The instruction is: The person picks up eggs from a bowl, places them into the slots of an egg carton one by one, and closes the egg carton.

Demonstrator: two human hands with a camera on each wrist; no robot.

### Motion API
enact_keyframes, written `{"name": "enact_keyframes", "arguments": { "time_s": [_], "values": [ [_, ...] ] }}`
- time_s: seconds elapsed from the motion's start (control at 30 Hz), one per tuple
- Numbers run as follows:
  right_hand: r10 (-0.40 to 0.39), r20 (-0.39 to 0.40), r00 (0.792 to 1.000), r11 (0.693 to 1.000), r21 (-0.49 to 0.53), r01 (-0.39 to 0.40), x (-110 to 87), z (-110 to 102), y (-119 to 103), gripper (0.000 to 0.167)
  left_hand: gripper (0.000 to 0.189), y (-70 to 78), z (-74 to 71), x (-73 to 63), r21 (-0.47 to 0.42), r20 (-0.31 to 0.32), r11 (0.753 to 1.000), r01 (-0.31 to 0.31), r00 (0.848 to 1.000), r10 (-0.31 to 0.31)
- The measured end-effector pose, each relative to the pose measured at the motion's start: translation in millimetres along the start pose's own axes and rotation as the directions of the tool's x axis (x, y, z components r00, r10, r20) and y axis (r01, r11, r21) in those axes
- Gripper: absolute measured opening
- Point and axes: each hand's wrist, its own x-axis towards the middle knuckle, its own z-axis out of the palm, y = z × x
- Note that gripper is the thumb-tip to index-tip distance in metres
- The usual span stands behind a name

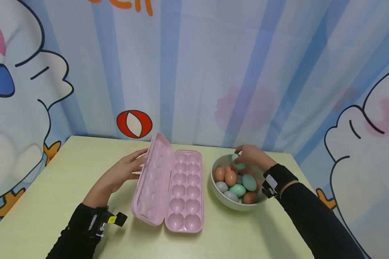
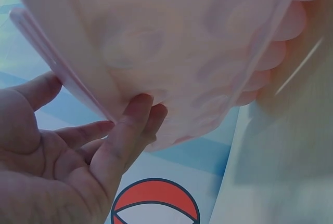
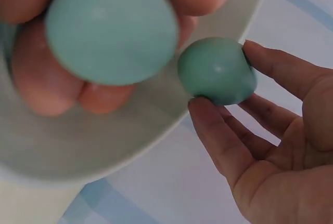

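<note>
My right hand (image 1: 253,157) pinches a green egg (image 3: 216,71) between thumb and fingertips, at the far rim of a pale bowl (image 1: 218,196). Brown, grey and green eggs fill this bowl; a pale green one (image 3: 112,29) looms close in the right wrist view. Left of the bowl lies a pink egg carton (image 1: 186,187), its lid (image 1: 152,187) raised and leaning left. Its two rows of round hollows hold nothing. Against the lid's outer side rests my left hand (image 1: 119,172), fingers extended. In the left wrist view, its fingertips (image 2: 139,102) touch the lid.
Everything stands on a pale yellow table (image 1: 94,158). Behind its far edge hangs a blue striped curtain (image 1: 194,72) with cartoon figures. Each wrist wears a black strap with a small camera.
</note>
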Motion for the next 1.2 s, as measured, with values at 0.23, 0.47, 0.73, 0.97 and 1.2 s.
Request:
{"name": "enact_keyframes", "arguments": {
  "time_s": [0.23, 0.47, 0.73, 0.97, 1.2],
  "values": [
    [-0.025, -0.092, 0.995, 0.990, 0.133, 0.037, 2.7, -3.2, -17.3, 0.043, 0.070, 3.5, 2.1, -0.9, 0.008, 0.000, 1.000, -0.009, 1.000, 0.009],
    [-0.046, -0.188, 0.981, 0.973, 0.213, 0.087, 13.7, 3.1, -48.3, 0.039, 0.068, 4.8, 1.5, -1.7, -0.007, 0.003, 1.000, -0.018, 1.000, 0.018],
    [-0.067, -0.253, 0.965, 0.956, 0.260, 0.134, 29.1, 11.7, -76.5, 0.043, 0.069, 5.7, 1.9, -3.3, -0.023, 0.006, 0.999, -0.022, 1.000, 0.022],
    [-0.055, -0.295, 0.954, 0.941, 0.303, 0.148, 44.0, 20.8, -95.9, 0.049, 0.070, 6.8, 2.0, -4.1, -0.013, 0.017, 1.000, -0.023, 1.000, 0.024],
    [-0.026, -0.277, 0.961, 0.918, 0.373, 0.132, 58.2, 32.1, -113.8, 0.046, 0.070, 6.8, 2.3, -3.7, -0.009, 0.001, 1.000, -0.007, 1.000, 0.007]
  ]
}}
